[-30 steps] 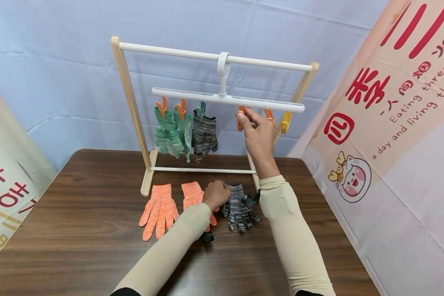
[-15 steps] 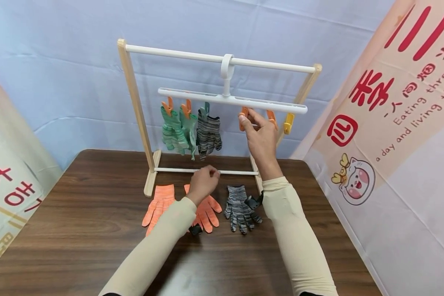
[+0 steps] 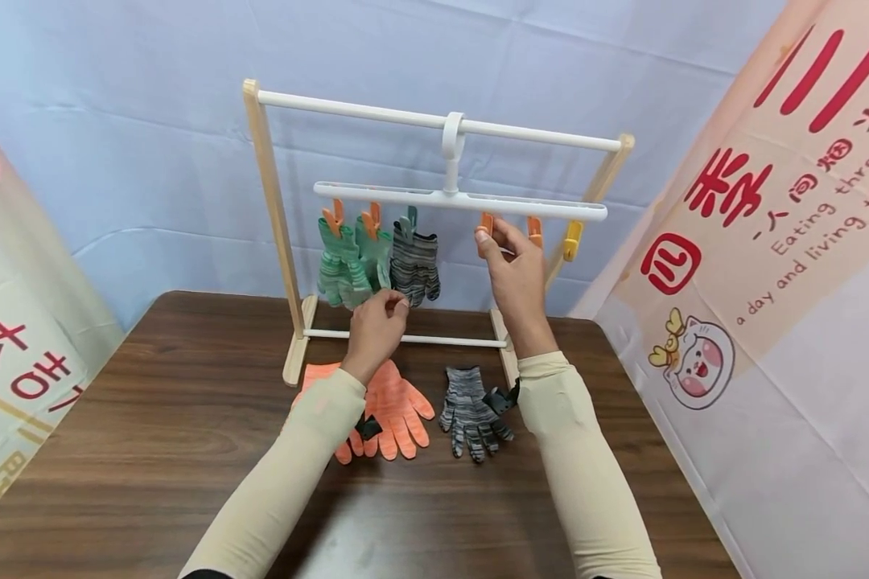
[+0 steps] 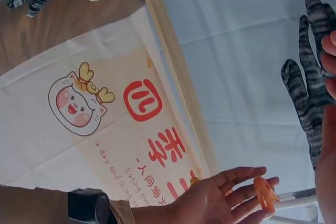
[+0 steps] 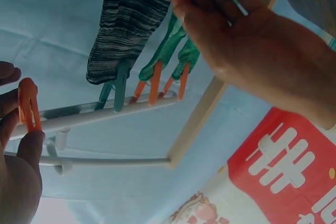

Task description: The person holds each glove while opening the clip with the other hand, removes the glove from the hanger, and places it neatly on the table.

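My right hand (image 3: 516, 269) pinches an orange clothespin (image 3: 486, 223) between thumb and fingers, under the right half of the white hanger (image 3: 391, 193). The pinch also shows in the left wrist view, on the clothespin (image 4: 266, 195). My left hand (image 3: 378, 323) is raised just below the hanging gloves, fingers loosely bent and no object visible in it. In the right wrist view its palm faces the camera beside the grey striped glove (image 5: 131, 24); whether they touch, I cannot tell. That glove hangs from a green clothespin (image 3: 408, 223). Two green gloves (image 3: 342, 269) hang left of it from orange clothespins.
A wooden rack with a white rod (image 3: 348, 109) carries the hanger. Another orange clothespin (image 3: 535, 231) and a yellow clothespin (image 3: 573, 240) hang at the right. On the table (image 3: 152, 426) lie orange gloves (image 3: 398, 410), partly behind my left arm, and a grey striped glove (image 3: 468, 406).
My left hand has moved up and left, from between the table gloves to just under the hanging ones. My right hand keeps its pinch on the orange clothespin. The head view has shifted slightly.
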A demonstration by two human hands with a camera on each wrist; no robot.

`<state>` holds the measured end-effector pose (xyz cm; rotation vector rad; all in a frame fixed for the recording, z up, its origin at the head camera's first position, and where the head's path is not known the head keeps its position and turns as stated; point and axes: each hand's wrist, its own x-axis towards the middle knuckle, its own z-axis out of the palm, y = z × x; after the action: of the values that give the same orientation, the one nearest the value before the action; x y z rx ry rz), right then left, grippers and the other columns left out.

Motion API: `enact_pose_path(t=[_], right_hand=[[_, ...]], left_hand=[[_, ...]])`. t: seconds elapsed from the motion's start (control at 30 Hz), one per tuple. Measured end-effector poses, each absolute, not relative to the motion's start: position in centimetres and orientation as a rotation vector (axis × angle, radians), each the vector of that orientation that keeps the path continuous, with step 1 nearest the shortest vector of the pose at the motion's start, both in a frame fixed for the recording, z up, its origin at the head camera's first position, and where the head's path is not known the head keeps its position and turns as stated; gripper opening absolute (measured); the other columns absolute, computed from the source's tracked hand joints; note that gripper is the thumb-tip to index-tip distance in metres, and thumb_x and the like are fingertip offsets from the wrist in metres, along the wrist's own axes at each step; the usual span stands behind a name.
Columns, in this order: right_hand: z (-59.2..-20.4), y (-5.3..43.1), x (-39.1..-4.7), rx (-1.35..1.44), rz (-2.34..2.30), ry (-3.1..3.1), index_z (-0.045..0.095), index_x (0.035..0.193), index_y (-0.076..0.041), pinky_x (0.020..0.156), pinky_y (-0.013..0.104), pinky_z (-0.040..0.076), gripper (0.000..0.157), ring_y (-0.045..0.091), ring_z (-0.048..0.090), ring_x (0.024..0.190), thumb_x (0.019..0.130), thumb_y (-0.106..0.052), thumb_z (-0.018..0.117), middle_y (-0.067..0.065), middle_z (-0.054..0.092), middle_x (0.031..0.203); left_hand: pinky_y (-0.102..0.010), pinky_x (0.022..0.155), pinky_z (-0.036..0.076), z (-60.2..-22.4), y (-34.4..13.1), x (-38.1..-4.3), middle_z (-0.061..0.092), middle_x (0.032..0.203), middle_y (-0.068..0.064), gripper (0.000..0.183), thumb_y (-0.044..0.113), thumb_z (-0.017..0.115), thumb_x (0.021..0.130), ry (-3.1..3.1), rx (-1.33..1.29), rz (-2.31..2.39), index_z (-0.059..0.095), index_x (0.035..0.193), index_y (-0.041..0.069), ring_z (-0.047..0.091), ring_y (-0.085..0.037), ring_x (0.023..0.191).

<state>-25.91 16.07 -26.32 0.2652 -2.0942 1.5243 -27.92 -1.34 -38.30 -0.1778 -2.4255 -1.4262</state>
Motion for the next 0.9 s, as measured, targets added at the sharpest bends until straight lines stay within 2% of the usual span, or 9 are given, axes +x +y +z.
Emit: enact_pose_path(t=[0.13, 0.2, 0.43, 0.7, 0.9], right_hand=[[-25.2, 15.5, -24.5, 0.244, 1.546, -2.096, 0.057, 0.121, 0.001, 0.077, 0.026, 0.044, 0.037, 0.02, 0.061, 0.087, 0.09, -0.018, 0.06, 0.018, 0.062, 0.107], [-25.2, 15.6, -24.4, 0.242, 1.551, -2.094, 0.057, 0.12, 0.002, 0.077, 0.026, 0.044, 0.037, 0.02, 0.06, 0.088, 0.09, -0.018, 0.059, 0.018, 0.061, 0.108], [-25.4, 15.9, -24.6, 0.207, 1.549, -2.102, 0.058, 0.12, 0.001, 0.076, 0.024, 0.043, 0.036, 0.019, 0.059, 0.089, 0.09, -0.019, 0.06, 0.016, 0.062, 0.108], [-25.8, 16.1, -24.9, 0.181, 1.513, -2.122, 0.058, 0.119, 0.002, 0.074, 0.025, 0.043, 0.037, 0.025, 0.058, 0.089, 0.089, -0.019, 0.061, 0.018, 0.062, 0.106], [-27.6, 17.5, -26.9, 0.194, 1.5, -2.119, 0.061, 0.118, -0.006, 0.077, 0.026, 0.043, 0.039, 0.021, 0.058, 0.093, 0.087, -0.029, 0.063, 0.012, 0.064, 0.105]], left_hand=[[-0.035, 0.068, 0.046, -37.4, -1.4, -27.9, 0.063, 0.088, 0.005, 0.024, 0.03, 0.051, 0.093, -2.425, -0.224, -1.419, 0.063, 0.106, 0.014, 0.058, -0.013, 0.076], [-0.035, 0.069, 0.046, -36.9, -1.3, -27.8, 0.063, 0.089, 0.005, 0.024, 0.03, 0.051, 0.093, -2.425, -0.238, -1.405, 0.062, 0.107, 0.014, 0.058, -0.013, 0.078], [-0.036, 0.07, 0.047, -35.4, -1.0, -27.7, 0.064, 0.099, 0.002, 0.027, 0.03, 0.051, 0.094, -2.381, -0.274, -1.388, 0.06, 0.112, 0.014, 0.06, -0.011, 0.085], [-0.039, 0.075, 0.045, -34.5, -0.8, -27.7, 0.061, 0.105, -0.002, 0.028, 0.028, 0.051, 0.093, -2.345, -0.213, -1.403, 0.059, 0.116, 0.013, 0.057, -0.017, 0.092], [-0.04, 0.075, 0.045, -34.0, -0.5, -27.5, 0.058, 0.108, -0.005, 0.03, 0.027, 0.051, 0.093, -2.334, -0.2, -1.396, 0.057, 0.118, 0.011, 0.055, -0.02, 0.098]])
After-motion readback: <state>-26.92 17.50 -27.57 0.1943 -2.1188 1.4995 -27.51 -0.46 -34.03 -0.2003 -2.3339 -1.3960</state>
